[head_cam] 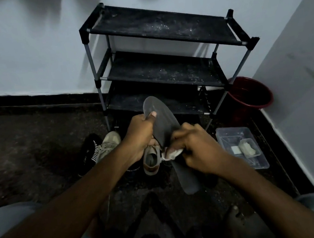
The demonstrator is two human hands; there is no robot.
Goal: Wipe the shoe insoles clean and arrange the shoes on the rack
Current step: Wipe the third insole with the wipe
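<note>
My left hand (139, 135) grips a grey insole (161, 118) held up in front of the rack, thumb on its upper face. My right hand (196, 146) pinches a white cloth (171, 154) against the insole's lower end. A second grey insole (186, 178) lies on the floor below my right hand. Under my hands a beige shoe (151, 162) stands on the floor, and another beige shoe (108, 144) sits to its left beside a black shoe (89, 152). The black three-shelf shoe rack (161, 28) stands against the wall with dusty shelves bare.
A red bucket (251, 93) sits in the corner right of the rack. A clear plastic box (241, 144) with small white items lies on the floor at the right. White walls close in behind and to the right. My knees show at the lower corners.
</note>
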